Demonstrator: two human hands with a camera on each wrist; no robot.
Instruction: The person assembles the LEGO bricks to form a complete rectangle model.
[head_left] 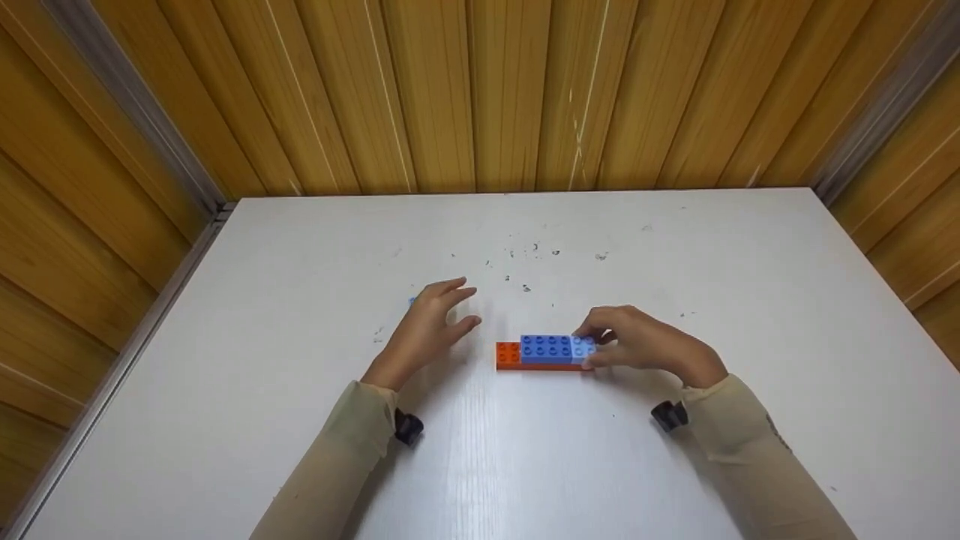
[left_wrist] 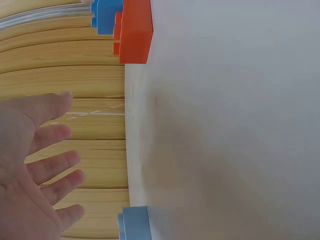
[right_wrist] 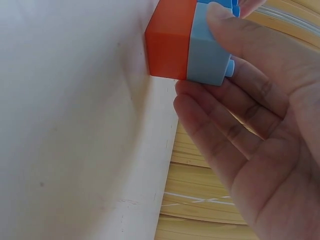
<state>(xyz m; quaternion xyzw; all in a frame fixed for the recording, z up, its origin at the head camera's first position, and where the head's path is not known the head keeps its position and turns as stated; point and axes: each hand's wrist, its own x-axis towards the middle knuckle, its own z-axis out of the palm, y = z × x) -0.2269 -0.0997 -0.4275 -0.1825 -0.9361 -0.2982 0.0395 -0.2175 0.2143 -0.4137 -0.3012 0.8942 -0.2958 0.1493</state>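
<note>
A long orange-red toy brick (head_left: 508,367) lies on the table, its left studs bare. On top of it sit a blue brick (head_left: 546,349) and, at its right end, a light blue brick (right_wrist: 207,50). My right hand (head_left: 645,341) pinches that light blue brick between thumb and fingers, flush against the orange-red one in the right wrist view. Left of the stack, my left hand (head_left: 424,326) is raised with fingers spread and holds nothing. Behind it, mostly hidden in the head view, stands another light blue brick (left_wrist: 136,223).
The white table (head_left: 300,247) carries small dark scuff marks past the bricks. Yellow wood-patterned panels (head_left: 502,97) wall off its far edge and both sides. A black wrist camera (head_left: 409,427) hangs at the left sleeve, another (head_left: 669,415) at the right.
</note>
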